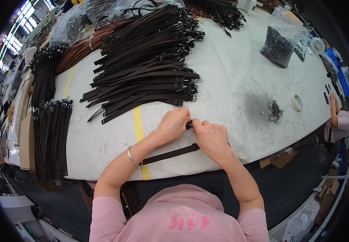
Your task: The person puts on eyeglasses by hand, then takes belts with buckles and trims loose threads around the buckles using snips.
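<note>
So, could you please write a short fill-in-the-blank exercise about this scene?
1. The bracelet circles the person's ____ arm.
2. Of the left hand and the right hand, the tape roll lies nearer the ____ one.
3. The stripe on the table nearest the left hand is coloured ____.

Missing words: left; right; yellow.

I was in a workshop: the long white table (229, 68) before me bore heaped dark buckled straps (144, 60) and a plastic bag (286, 29) of small dark parts (277, 47), with another person (339, 123) at its edge
</note>
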The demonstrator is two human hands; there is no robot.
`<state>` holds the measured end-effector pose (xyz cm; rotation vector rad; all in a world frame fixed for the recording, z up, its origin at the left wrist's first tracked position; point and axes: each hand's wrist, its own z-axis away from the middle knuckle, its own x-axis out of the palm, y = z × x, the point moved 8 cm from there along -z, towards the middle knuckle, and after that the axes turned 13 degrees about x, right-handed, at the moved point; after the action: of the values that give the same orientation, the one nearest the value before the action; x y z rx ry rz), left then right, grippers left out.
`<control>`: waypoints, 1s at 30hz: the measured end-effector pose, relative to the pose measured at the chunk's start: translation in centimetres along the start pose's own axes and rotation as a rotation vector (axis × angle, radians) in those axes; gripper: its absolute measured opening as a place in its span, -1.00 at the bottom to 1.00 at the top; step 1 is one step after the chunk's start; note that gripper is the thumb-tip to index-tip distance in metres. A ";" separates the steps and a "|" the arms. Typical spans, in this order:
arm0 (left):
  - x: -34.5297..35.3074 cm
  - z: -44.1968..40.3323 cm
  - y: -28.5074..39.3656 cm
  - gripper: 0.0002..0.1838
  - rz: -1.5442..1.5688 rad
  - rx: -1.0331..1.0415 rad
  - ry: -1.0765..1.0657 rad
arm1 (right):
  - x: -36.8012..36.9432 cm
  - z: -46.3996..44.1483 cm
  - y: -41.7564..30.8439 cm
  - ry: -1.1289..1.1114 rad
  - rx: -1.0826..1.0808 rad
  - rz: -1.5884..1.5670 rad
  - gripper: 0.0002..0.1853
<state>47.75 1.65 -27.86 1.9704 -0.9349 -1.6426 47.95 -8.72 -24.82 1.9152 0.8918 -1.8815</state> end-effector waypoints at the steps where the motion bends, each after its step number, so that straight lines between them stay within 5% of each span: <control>1: 0.1 0.0 0.0 -0.91 -0.002 0.000 -0.001 | 0.0 0.0 0.0 0.008 -0.001 -0.002 -0.90; 13: -1.9 0.7 -0.2 -0.88 0.127 0.042 0.087 | 0.3 -1.9 1.6 -0.017 0.026 -0.060 -0.84; 22: -0.8 2.0 1.0 -0.78 -0.161 0.205 0.082 | -0.6 -1.3 2.4 -0.127 0.173 -0.108 -0.76; 30: -0.2 2.4 0.6 -0.89 -0.241 0.250 0.106 | 1.1 0.2 1.4 -0.244 0.118 -0.238 -0.75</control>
<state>45.26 1.59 -27.85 2.3956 -0.9311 -1.5882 48.55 -9.67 -26.22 1.6524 0.9843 -2.2937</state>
